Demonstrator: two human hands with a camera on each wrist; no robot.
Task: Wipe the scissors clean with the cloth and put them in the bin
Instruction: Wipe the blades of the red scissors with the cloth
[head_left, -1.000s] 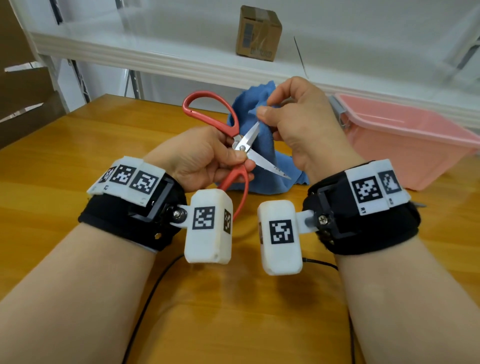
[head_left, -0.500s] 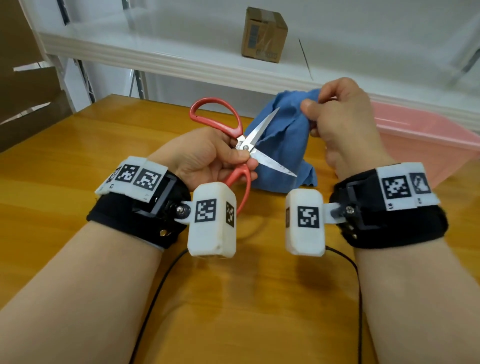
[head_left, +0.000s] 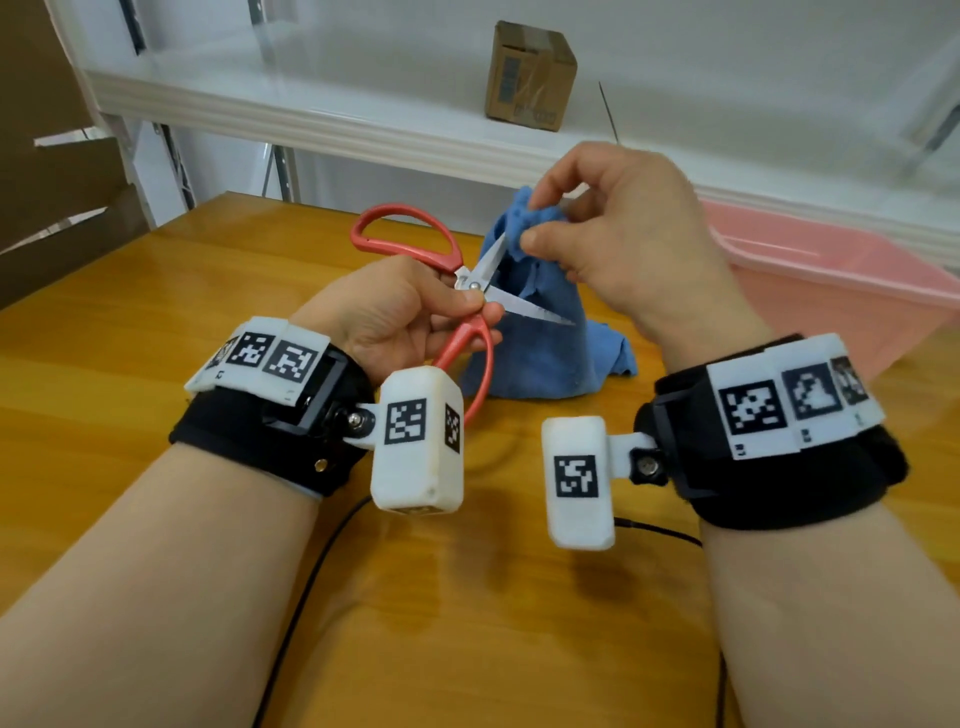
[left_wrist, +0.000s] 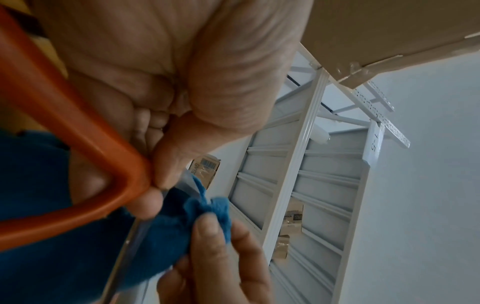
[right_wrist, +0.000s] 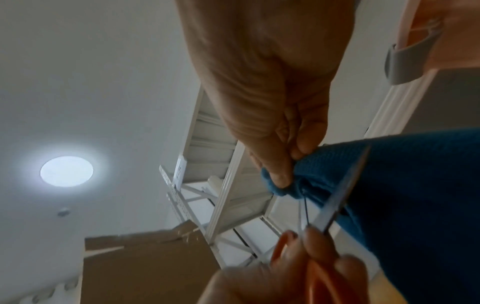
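My left hand (head_left: 410, 317) grips the red-handled scissors (head_left: 470, 283) near the pivot, blades spread apart above the wooden table (head_left: 156, 322). The upper blade points up and right, the lower blade (head_left: 535, 309) points right. My right hand (head_left: 613, 234) pinches the blue cloth (head_left: 540, 353) around the tip of the upper blade; the cloth hangs down to the table. In the left wrist view the red handle (left_wrist: 78, 164) crosses the palm and the cloth (left_wrist: 166, 232) wraps the blade. The right wrist view shows the thumb and fingers (right_wrist: 280, 176) pinching the cloth (right_wrist: 415, 195). The pink bin (head_left: 831, 291) stands at the right.
A white shelf (head_left: 363, 119) runs behind the table with a small cardboard box (head_left: 530, 75) on it. A larger cardboard piece (head_left: 57, 171) stands at the left. Black cables (head_left: 311, 582) trail over the near table.
My right hand slid the cloth out along the upper blade to its tip and beyond, then came back onto the blade's tip. The left hand kept the scissors held with blades apart.
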